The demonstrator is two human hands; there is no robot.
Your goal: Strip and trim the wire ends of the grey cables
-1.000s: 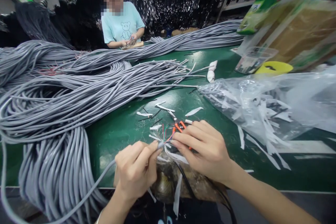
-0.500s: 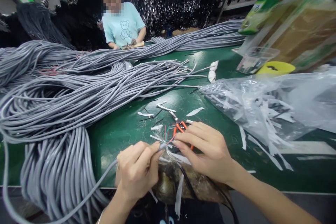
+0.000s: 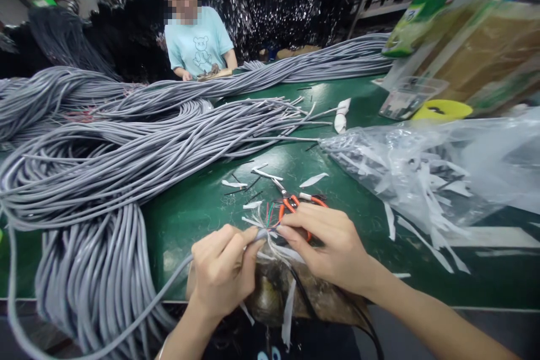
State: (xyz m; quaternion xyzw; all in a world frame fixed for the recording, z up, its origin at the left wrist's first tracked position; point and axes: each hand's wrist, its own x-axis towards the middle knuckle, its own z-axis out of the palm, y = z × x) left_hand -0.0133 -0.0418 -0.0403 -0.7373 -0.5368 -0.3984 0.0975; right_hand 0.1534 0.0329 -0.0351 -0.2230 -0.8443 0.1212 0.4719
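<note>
My left hand (image 3: 225, 270) pinches a grey cable (image 3: 177, 271) just behind its stripped end. Thin red and green wires (image 3: 269, 214) fan out there, with pale loose strands and a white strip around them. My right hand (image 3: 324, 242) has thumb and forefinger closed on fine wires at that end; exactly which ones is hidden by the fingertips. Orange-handled pliers (image 3: 285, 205) lie just beyond my right fingers, partly covered by them. Below both hands is a worn brown block (image 3: 270, 292) at the table edge, with a black cord (image 3: 301, 292) across it.
Large bundles of grey cable (image 3: 169, 152) cover the left and back of the green table (image 3: 181, 236). A clear plastic bag (image 3: 405, 163) with white strips lies right. Behind it are a yellow lid (image 3: 442, 109) and a clear tub (image 3: 411, 98). Across the table sits a person (image 3: 200, 39).
My right hand's back fingers have shifted slightly, showing more of an orange handle. The left hand has moved a little to the right along with the cable end. Both grips look the same.
</note>
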